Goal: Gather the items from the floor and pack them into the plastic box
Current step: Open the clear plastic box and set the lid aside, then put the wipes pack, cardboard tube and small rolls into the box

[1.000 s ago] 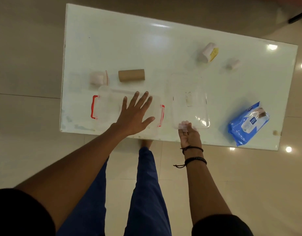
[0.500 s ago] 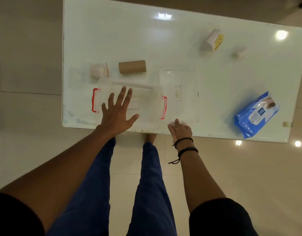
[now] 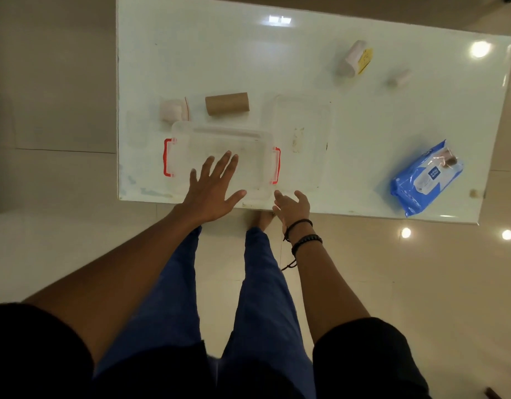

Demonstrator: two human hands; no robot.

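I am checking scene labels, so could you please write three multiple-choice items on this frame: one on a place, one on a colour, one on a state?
1. Where does the cardboard tube lie?
A. inside the box
B. on the white board, beyond the box
C. beside the blue pack

2. What colour are the box latches?
A. red
B. green
C. black

3. What is the state of the right hand?
A. closed on the lid
B. closed on the blue pack
C. open, holding nothing

Answers: 1 B, the tube rests on the white board past the box; 2 A, both end latches are red; 3 C, its fingers are spread, short of the lid.
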